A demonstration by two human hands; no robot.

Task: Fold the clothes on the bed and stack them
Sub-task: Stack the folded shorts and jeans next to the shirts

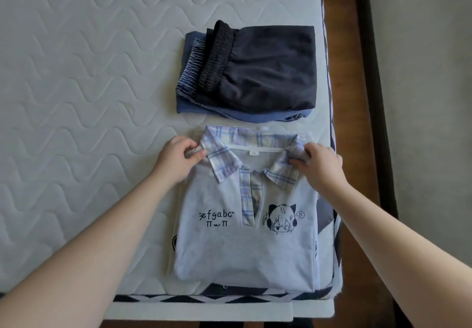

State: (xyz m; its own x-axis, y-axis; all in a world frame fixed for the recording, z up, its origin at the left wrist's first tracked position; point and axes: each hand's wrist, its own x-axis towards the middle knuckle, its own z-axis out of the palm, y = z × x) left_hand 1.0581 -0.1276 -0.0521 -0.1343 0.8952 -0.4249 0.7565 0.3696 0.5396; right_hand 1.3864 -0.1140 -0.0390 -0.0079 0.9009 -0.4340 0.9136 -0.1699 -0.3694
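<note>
A folded pale grey polo shirt (245,241) lies flat on the bed, front up, directly under and between the hands. Its plaid collar (252,156) in lilac, blue and cream sits at the edge farthest from the person, one collar tip by each hand. A plaid placket runs down the middle; black lettering sits on the left-hand side and a cartoon cat-eared face on the right-hand side. Just beyond the hands lies a stack: dark shorts (260,69) with an elastic waistband on top of folded blue garments (189,103).
</note>
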